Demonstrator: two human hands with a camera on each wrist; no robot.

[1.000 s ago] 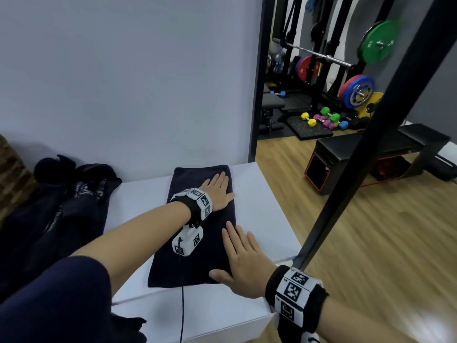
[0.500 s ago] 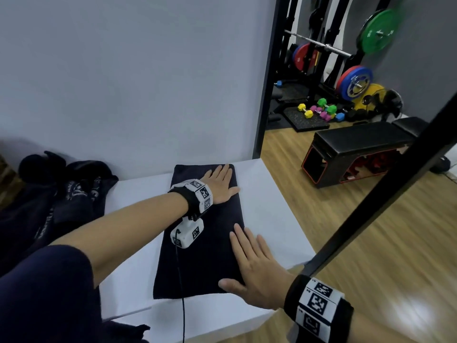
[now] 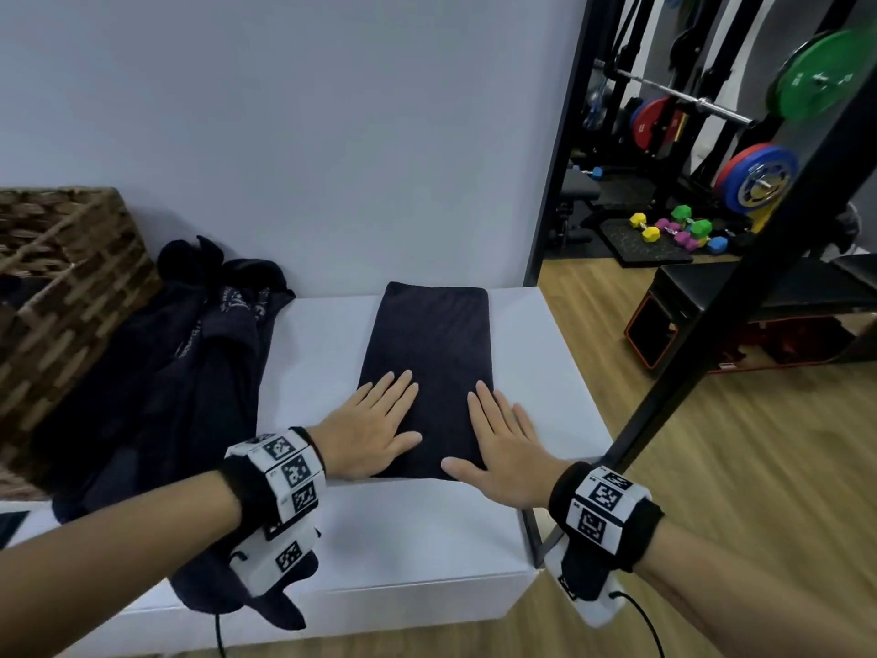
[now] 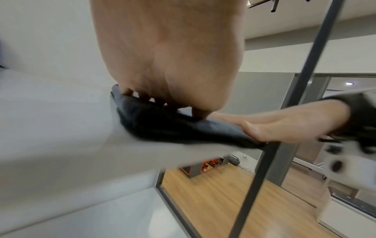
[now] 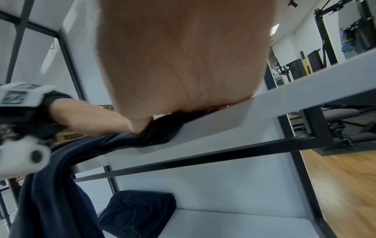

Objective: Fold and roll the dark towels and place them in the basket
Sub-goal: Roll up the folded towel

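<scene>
A dark towel (image 3: 429, 344), folded into a long narrow strip, lies flat on the white shelf top (image 3: 536, 372). My left hand (image 3: 375, 420) presses flat on its near left part, fingers straight. My right hand (image 3: 498, 434) lies flat on its near right part, thumb at the near edge. In the left wrist view the towel (image 4: 162, 127) shows under both palms. In the right wrist view the thumb presses the towel's edge (image 5: 158, 133). A heap of more dark towels (image 3: 190, 363) sits to the left, beside a woven basket (image 3: 61, 287).
A black slanted metal post (image 3: 712, 334) runs along the shelf's right side. Beyond lie a wooden floor, a black bench (image 3: 759, 306), coloured dumbbells (image 3: 678, 230) and weight plates. On a lower shelf rests another dark folded cloth (image 5: 138, 211).
My left hand has slid from the towel's far end back to its near end, beside the right hand. The view has swung left, bringing the basket in.
</scene>
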